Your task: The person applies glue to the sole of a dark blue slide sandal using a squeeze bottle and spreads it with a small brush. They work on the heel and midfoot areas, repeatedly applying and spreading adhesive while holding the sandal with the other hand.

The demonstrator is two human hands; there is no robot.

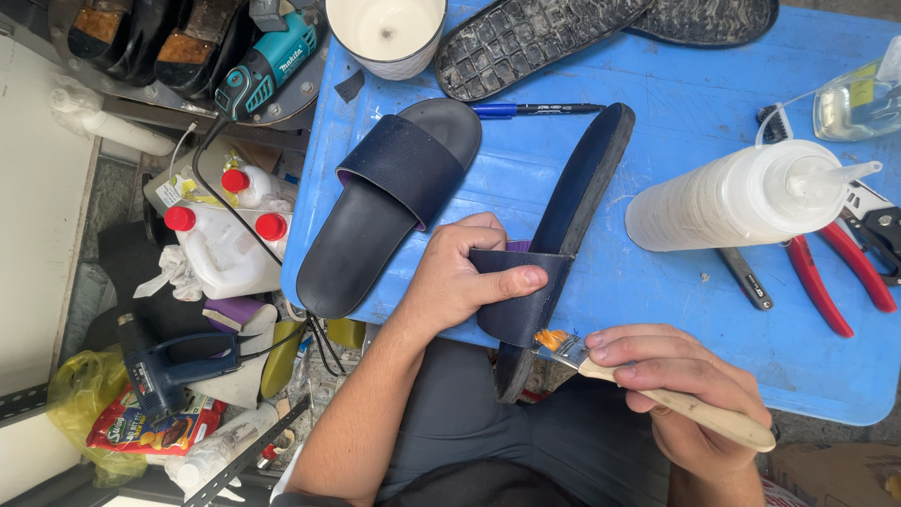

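My left hand grips the dark blue strap of a slide sandal that stands on its edge at the near rim of the blue table. My right hand holds a small wooden-handled brush; its orange-tipped bristles touch the lower end of the strap. A second matching sandal lies flat, sole down, to the left of my left hand.
A white squeeze bottle lies on the table at right beside red-handled pliers. A blue pen, a white cup and black soles sit at the back. Jugs, a heat gun and a drill crowd the floor at left.
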